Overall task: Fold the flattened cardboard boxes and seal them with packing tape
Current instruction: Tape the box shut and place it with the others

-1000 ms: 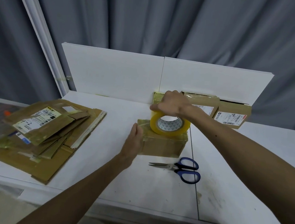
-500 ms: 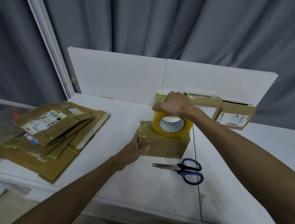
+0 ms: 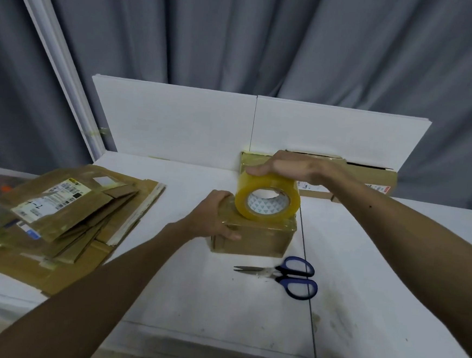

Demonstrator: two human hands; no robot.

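Observation:
A small folded cardboard box (image 3: 255, 238) stands in the middle of the white table (image 3: 219, 304). My left hand (image 3: 214, 219) grips its left end, thumb on the front face. A yellowish roll of packing tape (image 3: 267, 199) stands on edge on the box's top. My right hand (image 3: 289, 167) holds the roll from above. A pile of flattened cardboard boxes (image 3: 65, 216) lies at the left of the table.
Blue-handled scissors (image 3: 286, 276) lie shut just in front of the box. Folded boxes (image 3: 370, 183) stand at the back right against a low white board (image 3: 177, 126). Grey curtains hang behind.
My left hand slid from the box's left side round its front corner, thumb now on the front face. The tape roll stays on the box top under my right hand.

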